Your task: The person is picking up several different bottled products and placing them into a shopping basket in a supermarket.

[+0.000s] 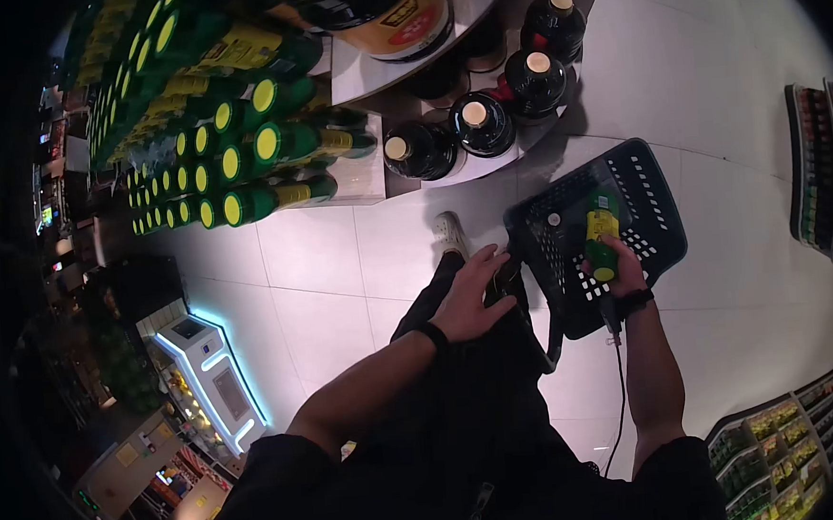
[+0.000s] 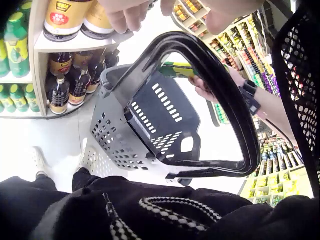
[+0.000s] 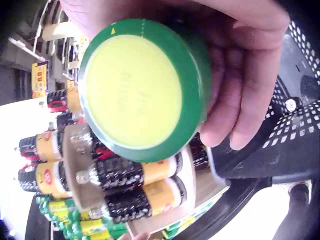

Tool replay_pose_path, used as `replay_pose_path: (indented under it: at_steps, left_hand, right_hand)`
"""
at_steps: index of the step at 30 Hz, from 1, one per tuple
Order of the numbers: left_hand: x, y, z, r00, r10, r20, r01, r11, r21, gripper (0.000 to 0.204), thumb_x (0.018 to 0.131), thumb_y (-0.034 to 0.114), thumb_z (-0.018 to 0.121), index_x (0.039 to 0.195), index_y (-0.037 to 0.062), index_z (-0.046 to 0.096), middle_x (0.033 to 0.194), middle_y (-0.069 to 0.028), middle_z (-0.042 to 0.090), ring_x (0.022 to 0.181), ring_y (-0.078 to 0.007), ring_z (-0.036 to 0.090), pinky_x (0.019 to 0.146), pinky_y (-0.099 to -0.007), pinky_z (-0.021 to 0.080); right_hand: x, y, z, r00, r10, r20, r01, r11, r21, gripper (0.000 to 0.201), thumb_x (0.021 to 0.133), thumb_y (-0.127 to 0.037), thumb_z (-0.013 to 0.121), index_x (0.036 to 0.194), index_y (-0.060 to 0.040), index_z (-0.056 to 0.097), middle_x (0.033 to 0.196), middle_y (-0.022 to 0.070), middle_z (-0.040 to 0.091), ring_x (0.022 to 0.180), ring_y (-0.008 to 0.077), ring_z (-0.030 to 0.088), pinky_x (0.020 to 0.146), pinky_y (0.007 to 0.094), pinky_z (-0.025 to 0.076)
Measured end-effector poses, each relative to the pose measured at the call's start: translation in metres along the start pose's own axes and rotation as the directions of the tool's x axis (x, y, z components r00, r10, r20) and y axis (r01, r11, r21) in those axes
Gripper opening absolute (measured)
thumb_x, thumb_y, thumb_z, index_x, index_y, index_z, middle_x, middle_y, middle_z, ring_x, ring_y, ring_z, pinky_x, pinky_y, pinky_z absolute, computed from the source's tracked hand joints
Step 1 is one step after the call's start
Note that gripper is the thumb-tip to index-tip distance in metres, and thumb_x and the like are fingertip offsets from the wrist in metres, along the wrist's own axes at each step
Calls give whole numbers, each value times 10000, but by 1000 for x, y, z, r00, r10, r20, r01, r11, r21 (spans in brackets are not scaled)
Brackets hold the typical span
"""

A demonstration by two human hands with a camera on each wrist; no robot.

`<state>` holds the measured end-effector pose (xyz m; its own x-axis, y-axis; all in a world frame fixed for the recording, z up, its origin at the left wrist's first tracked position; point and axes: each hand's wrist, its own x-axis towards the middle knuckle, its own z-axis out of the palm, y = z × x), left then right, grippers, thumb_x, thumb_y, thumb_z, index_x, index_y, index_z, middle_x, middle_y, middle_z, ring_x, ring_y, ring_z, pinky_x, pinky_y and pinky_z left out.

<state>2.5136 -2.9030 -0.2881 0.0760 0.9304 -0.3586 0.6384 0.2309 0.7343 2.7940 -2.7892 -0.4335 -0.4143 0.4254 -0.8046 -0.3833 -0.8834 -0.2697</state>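
Observation:
In the head view my right hand [image 1: 622, 268] grips a green bottle with a yellow label [image 1: 602, 222], held over the dark shopping basket [image 1: 655, 188]. The right wrist view shows the bottle's yellow-green round end [image 3: 132, 92] close to the camera, with fingers [image 3: 242, 95] curled round its side. My left hand [image 1: 471, 295] is spread with fingers extended beside the basket; in the left wrist view its fingers [image 2: 131, 17] hang above the basket's black handle [image 2: 172, 42]. The left hand holds nothing that shows.
Dark bottles with light caps [image 1: 474, 113] stand on a rounded shelf [image 1: 357, 73] ahead, beside rows of green bottles [image 1: 271, 145]. A white machine with blue lights [image 1: 219, 382] is at the left. Stocked shelves [image 1: 772, 457] are at the right. A cable [image 1: 622, 409] hangs from the right wrist.

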Motion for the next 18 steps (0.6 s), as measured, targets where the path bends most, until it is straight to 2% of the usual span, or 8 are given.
replay_pose_path:
  at_steps: [5,7,10,12,13,15,16,18]
  left_hand:
    - [-19,-15,-46,998,59,12,-59,998,-20,723,791,168,717,1415,96,358,1463,-207,330,1381,-367,303,1131,-436,288]
    - [-23,-23,-66,985,167,-31,-168,985,-35,790,753,113,737,1435,116,340,1492,-185,295,1389,-361,292,1141,-434,271]
    - [-30,-29,-94,976,206,-72,-210,976,-61,827,719,95,768,1431,128,347,1496,-175,292,1389,-367,287,1139,-447,269]
    - [-34,-29,-115,914,382,-136,-377,924,66,863,671,91,798,1419,141,368,1495,-159,296,1382,-365,294,1131,-469,273]
    - [-36,-32,-126,911,384,-153,-380,923,58,863,671,91,798,1419,141,368,1495,-159,296,1382,-365,294,1131,-469,273]
    - [-40,-39,-146,795,588,-148,-551,802,230,889,626,93,821,1403,158,393,1495,-145,295,1372,-357,307,1118,-487,278]
    - [-45,-46,-150,736,649,-192,-604,758,246,771,645,99,781,1348,131,466,1444,-132,380,1349,-336,351,1110,-490,284]
    - [-59,-62,-156,734,654,-182,-609,753,249,688,667,105,750,1309,113,502,1399,-127,435,1332,-329,375,1109,-493,284]
  right_hand:
    - [-108,11,102,997,-73,27,77,978,-195,365,871,-227,649,1106,42,576,924,123,656,729,221,670,668,335,578]
    - [-134,17,135,993,-58,102,89,941,-326,350,862,-222,662,1071,50,593,889,126,666,698,216,674,647,308,565]
    - [-169,41,189,989,-33,144,82,934,-348,359,857,-187,668,1087,74,579,898,141,668,689,218,680,641,303,561]
    - [-183,53,226,986,2,169,59,934,-352,372,853,-165,671,1108,84,564,928,150,663,710,225,684,654,310,570]
    - [-182,61,239,986,1,167,62,927,-370,372,853,-165,671,1108,84,564,928,150,663,710,225,684,654,310,570]
    - [-180,76,265,977,54,208,35,917,-398,373,856,-159,665,1111,90,557,921,155,659,706,233,683,645,318,575]
    - [-181,86,277,972,74,221,19,921,-390,378,859,-167,663,1109,94,554,917,161,656,703,245,681,639,338,581]
    - [-183,100,296,970,111,215,-12,909,-417,376,861,-169,661,1107,95,554,919,165,655,713,249,682,638,348,583]
